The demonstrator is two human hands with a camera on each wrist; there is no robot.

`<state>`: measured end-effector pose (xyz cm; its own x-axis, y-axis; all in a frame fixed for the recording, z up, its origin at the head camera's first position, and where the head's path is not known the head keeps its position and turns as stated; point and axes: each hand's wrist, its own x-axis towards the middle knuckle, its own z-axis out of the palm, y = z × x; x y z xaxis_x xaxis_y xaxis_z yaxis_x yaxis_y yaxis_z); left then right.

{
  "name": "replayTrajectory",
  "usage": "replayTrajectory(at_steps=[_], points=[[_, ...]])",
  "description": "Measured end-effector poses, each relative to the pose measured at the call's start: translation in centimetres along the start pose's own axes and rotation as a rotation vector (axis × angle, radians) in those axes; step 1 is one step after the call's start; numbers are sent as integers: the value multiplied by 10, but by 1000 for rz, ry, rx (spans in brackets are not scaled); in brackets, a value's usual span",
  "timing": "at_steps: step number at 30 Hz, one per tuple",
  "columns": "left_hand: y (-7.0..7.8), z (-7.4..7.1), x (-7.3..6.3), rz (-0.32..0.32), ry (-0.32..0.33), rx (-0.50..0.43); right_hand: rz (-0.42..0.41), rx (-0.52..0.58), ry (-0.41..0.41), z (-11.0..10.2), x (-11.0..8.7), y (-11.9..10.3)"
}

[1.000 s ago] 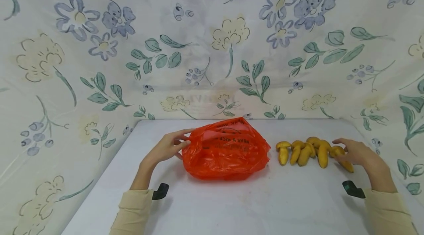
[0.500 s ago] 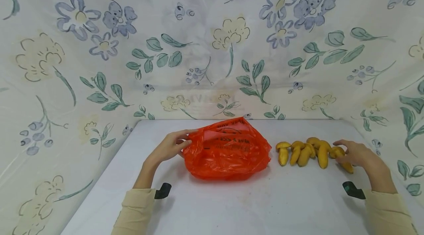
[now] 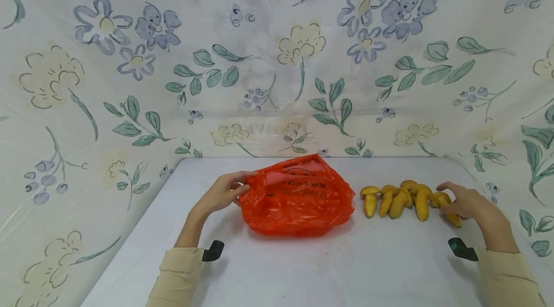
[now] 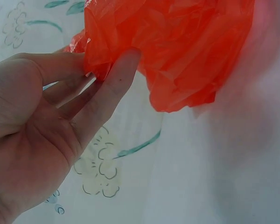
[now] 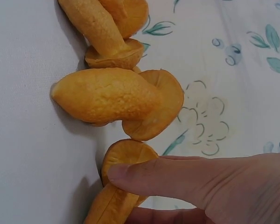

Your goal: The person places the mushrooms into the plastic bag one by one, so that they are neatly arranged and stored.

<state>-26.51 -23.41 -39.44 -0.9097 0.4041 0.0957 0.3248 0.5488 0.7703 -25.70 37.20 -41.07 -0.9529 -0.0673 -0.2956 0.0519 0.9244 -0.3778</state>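
Note:
A crumpled red plastic bag (image 3: 298,201) with dark printing lies on the white table, left of several yellow mushrooms. My left hand (image 3: 222,192) pinches its left edge; in the left wrist view, the thumb and fingers meet the thin plastic (image 4: 177,51). The mushrooms stand in a row to the bag's right, one of them a thick-stemmed mushroom (image 5: 107,95). At the row's right end, my right hand (image 3: 465,199) grips the last mushroom (image 5: 114,200), thumb across its cap and the other fingers partly hidden behind it. What the bag holds cannot be seen.
The white tabletop (image 3: 324,273) reaches toward the camera in front of the bag and mushrooms. A flower-patterned sheet (image 3: 277,81) rises behind the table and along both sides. Each wrist carries a small black camera (image 3: 213,251).
My left hand has shifted slightly right, and the bag's left side has moved a little with it. The right hand and the mushrooms have stayed practically in place.

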Motion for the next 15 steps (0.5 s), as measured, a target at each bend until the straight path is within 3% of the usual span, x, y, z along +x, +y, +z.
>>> replayTrajectory(at_steps=[9, 15], points=[[-1, -1, 3, 11, 0, -1, -5, 15, -9, 1, 2, 2], [-2, 0, 1, -16, 13, -9, 0, 24, 1, 2, 1, 0]])
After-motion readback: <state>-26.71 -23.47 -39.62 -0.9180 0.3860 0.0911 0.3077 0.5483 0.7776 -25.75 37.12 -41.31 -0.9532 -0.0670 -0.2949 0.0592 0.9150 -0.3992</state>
